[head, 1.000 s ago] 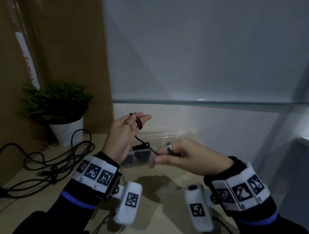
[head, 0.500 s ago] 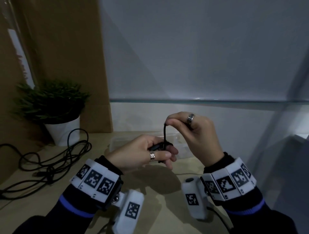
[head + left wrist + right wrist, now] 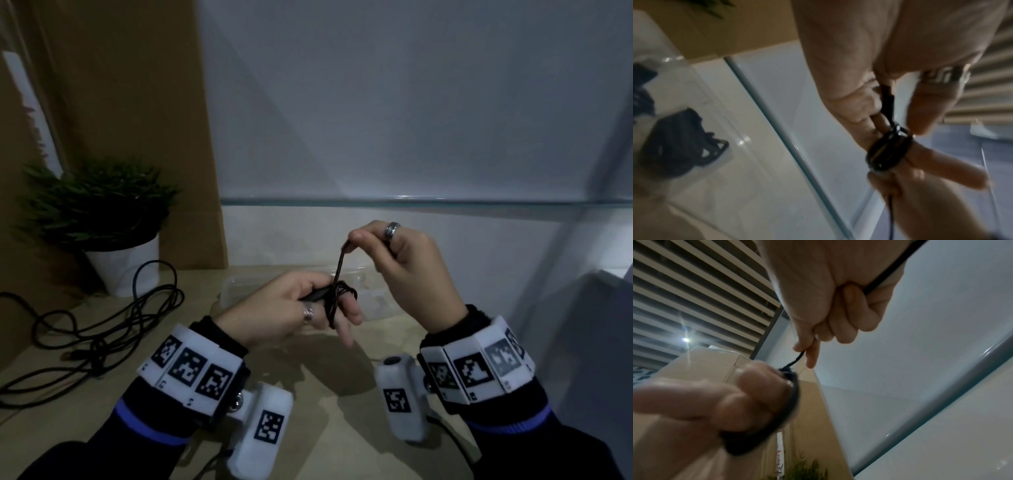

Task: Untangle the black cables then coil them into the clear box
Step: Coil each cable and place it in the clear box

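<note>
The step in hand looked like coiling. The left hand [image 3: 294, 308] held a black cable [image 3: 337, 291] wound in loops round its fingers [image 3: 937, 164], thumb pressed on the plug. The right hand [image 3: 407, 263], just above, pinched the free strand taut. The clear box [image 3: 239, 291] sat on the desk [image 3: 308, 387] just beyond, with dark bundles inside. More cables [image 3: 102, 329] lay tangled at far left. Next, probably, another wrap, keeping tension.

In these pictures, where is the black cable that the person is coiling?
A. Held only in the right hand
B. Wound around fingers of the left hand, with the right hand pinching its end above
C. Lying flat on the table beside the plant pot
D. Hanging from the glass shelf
B: the black cable loops around fingers of the left hand, while the right hand pinches its end higher up.
</note>
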`<control>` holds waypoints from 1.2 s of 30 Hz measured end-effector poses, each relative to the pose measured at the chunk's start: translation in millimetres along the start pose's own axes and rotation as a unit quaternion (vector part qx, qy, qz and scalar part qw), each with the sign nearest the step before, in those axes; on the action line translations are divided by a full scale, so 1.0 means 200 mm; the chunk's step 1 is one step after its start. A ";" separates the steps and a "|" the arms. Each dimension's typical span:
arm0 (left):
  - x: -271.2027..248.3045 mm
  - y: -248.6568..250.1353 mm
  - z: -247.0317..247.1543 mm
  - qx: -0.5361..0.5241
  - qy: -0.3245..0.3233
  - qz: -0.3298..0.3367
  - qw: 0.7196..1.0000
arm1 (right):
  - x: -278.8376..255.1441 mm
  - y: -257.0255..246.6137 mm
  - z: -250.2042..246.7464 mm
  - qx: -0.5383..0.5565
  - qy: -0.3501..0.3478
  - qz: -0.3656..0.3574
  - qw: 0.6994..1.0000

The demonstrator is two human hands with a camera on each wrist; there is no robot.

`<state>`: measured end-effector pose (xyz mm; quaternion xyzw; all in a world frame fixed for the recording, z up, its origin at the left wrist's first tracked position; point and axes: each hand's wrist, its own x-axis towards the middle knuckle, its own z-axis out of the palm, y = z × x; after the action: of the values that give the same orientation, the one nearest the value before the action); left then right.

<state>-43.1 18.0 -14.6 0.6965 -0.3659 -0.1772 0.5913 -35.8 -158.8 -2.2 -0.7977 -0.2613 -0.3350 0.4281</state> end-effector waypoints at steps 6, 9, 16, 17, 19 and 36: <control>-0.02 0.05 0.02 -0.185 0.058 0.048 0.980 | 0.00 0.06 0.00 0.017 -0.135 0.099 0.986; -0.01 0.06 0.00 -0.218 0.151 0.096 0.959 | -0.01 0.05 -0.01 0.039 -0.233 0.167 0.957; 0.00 0.09 -0.02 -0.184 0.249 0.086 0.947 | -0.01 0.05 0.01 -0.028 -0.190 0.120 0.974; 0.01 0.09 -0.04 -0.192 0.276 0.090 0.937 | -0.01 0.06 0.01 -0.042 -0.148 0.092 0.984; 0.01 0.08 -0.11 -0.228 0.331 0.102 0.910 | -0.01 0.05 0.00 -0.076 -0.082 0.055 0.992; -0.03 -0.01 -0.13 -0.085 0.172 0.033 0.981 | 0.05 0.12 -0.04 0.289 0.052 0.249 0.923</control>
<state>-28.9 40.3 -11.5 0.6511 -0.2653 -0.0660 0.7080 -15.5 -176.4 -4.0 -0.6604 -0.1173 -0.1685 0.7223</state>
